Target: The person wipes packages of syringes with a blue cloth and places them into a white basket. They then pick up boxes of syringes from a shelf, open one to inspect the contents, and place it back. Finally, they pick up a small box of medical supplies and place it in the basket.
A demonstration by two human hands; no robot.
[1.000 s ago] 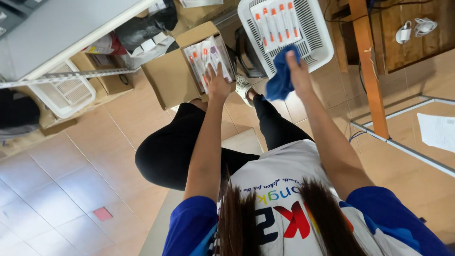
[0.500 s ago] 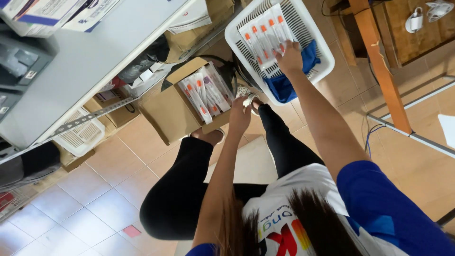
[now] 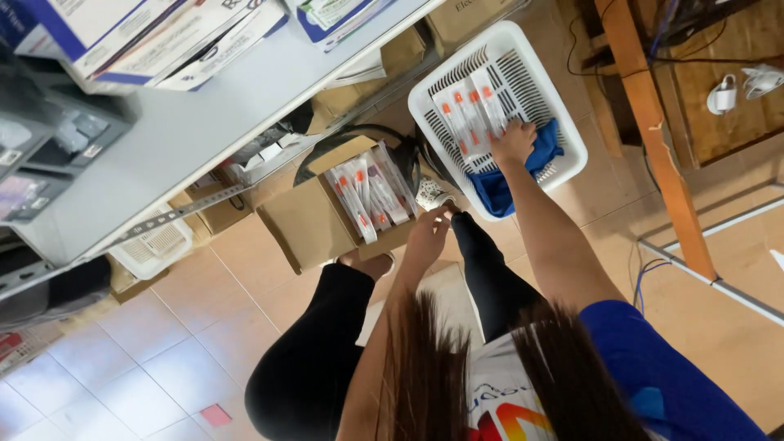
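Observation:
My right hand (image 3: pixel 514 140) is inside a white slotted plastic basket (image 3: pixel 563 122) on the floor. It rests on a blue cloth (image 3: pixel 498 186), and its fingertips touch several clear packets with orange tips (image 3: pixel 464 110); whether it grips one is hidden. My left hand (image 3: pixel 429 233) reaches to the near edge of an open cardboard box (image 3: pixel 306 224) that holds more of the same packets (image 3: pixel 367 192). Nothing shows in that hand. My legs in black trousers (image 3: pixel 327 351) are folded below the box.
A grey shelf board (image 3: pixel 212 122) with cardboard cartons (image 3: pixel 147 41) on it runs across the upper left. Beneath it sits another white basket (image 3: pixel 155 245). A wooden post (image 3: pixel 653 139) and a metal frame (image 3: pixel 702 273) stand on the right. The floor is tiled.
My right hand has brought the blue cloth down into the white basket and now rests on it by the packets. My left hand has pulled back from the box's packets to its near edge.

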